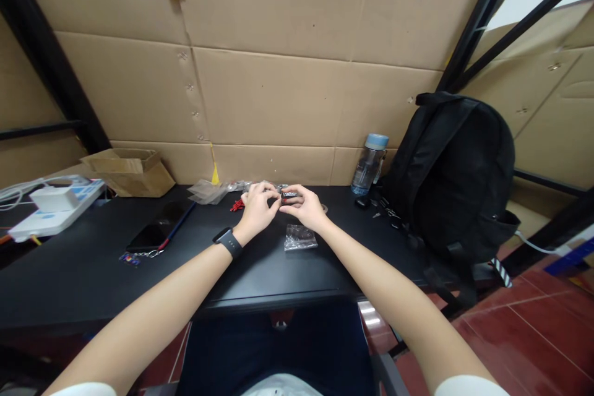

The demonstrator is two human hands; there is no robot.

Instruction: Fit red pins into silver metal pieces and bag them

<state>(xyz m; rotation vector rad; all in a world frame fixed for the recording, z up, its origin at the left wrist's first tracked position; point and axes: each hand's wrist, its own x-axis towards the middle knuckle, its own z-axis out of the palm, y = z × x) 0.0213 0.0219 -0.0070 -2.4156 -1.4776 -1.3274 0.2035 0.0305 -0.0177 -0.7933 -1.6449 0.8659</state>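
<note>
Over the black table point(260, 278), my left hand point(258, 209) and my right hand point(307, 209) meet with fingertips closed on a small dark piece with a shiny, plastic-like surface point(289, 195). Fingers cover much of it, so its kind cannot be made out. Just below my right hand lies a small clear plastic bag point(301, 239), with something dark showing through it. Small red pieces point(237, 205) lie beside my left hand. Behind them, more clear plastic bags point(211, 192) spread toward the cardboard wall. A dark watch point(228, 241) is on my left wrist.
To the left are a phone point(158, 229) with a strap, an open cardboard box point(132, 174) and a white power strip point(58, 213). At the right stand a water bottle point(369, 164) and a black backpack point(457, 179), with keys point(384, 207) before them. A cardboard wall point(278, 93) closes the back.
</note>
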